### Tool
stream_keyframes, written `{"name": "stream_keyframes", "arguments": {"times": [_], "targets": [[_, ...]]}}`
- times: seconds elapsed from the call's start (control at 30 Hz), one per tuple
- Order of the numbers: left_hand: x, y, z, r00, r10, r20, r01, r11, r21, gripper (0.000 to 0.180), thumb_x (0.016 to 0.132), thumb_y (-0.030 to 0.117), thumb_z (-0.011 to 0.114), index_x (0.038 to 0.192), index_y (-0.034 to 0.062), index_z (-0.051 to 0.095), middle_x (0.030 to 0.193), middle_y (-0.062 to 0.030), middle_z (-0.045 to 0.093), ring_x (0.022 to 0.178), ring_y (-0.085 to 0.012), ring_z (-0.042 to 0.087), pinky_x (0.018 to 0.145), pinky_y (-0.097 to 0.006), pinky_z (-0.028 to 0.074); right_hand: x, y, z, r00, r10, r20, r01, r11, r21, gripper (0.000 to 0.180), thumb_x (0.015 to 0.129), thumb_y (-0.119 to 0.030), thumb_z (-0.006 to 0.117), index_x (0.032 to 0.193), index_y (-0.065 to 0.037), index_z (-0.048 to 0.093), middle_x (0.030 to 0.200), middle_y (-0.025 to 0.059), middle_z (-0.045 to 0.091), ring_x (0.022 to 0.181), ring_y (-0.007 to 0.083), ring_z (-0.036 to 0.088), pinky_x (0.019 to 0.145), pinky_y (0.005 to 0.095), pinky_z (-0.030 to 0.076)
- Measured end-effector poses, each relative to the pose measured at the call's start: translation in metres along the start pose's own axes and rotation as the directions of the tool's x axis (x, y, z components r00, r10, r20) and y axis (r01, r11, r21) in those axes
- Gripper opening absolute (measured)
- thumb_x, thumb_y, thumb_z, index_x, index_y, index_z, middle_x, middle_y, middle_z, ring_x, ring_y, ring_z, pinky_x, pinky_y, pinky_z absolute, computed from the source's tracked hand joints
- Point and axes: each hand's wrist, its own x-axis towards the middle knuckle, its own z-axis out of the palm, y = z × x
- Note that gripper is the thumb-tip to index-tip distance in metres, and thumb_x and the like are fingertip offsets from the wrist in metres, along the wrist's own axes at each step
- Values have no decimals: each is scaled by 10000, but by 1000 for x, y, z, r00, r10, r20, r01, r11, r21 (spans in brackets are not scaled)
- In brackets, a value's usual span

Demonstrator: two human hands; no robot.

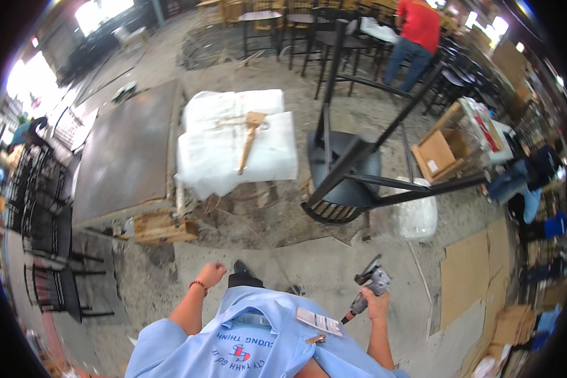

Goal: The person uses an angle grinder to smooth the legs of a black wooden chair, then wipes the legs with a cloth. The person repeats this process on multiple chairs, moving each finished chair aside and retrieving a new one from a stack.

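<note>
The right hand (378, 304) grips a grey power tool (378, 281); the left hand (213, 273) is beside the body, too small to tell how far its fingers close. Ahead, a wooden mallet (248, 145) lies on white padding (277, 151), between a brown-topped table (126, 151) and an upturned black chair (343, 151). Farther off, a person in red (419, 28) leans over.
</note>
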Motion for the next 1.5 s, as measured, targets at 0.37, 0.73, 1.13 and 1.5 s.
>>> {"name": "stream_keyframes", "arguments": {"times": [0.37,0.73,1.13,1.5], "targets": [[24,433,-23,312,923,-226,-930,247,-273,487,836,243,769,1222,47,546,1048,-115,654,936,-200,613,842,-329,494,-26,-178,1,898,-409,-161,424,714,557,620,724,-346,803,1144,34,549,888,116,653,802,262,680,674,431,594],[44,464,-21,279,960,-25,-844,233,-482,295,775,153,805,943,23,600,775,-121,655,679,-220,641,657,-323,516,-61,-445,80,954,-298,7,236,743,-626,623,688,-245,804,1222,-24,572,1022,104,665,960,211,648,875,328,488],[56,465,-23,216,976,-21,-845,177,-504,325,709,97,808,955,30,606,780,-138,647,691,-283,659,643,-351,525,-43,-465,131,998,-44,-37,3,681,-732,613,711,-289,800,1202,-19,551,970,170,674,894,266,668,806,369,512],[55,465,-20,298,954,-18,-843,254,-474,289,784,135,801,946,24,590,791,-94,657,712,-163,636,683,-288,521,-13,-466,85,963,-220,-158,-11,552,-834,596,700,-299,790,1178,-23,567,1005,181,660,946,296,649,836,383,495]]}}
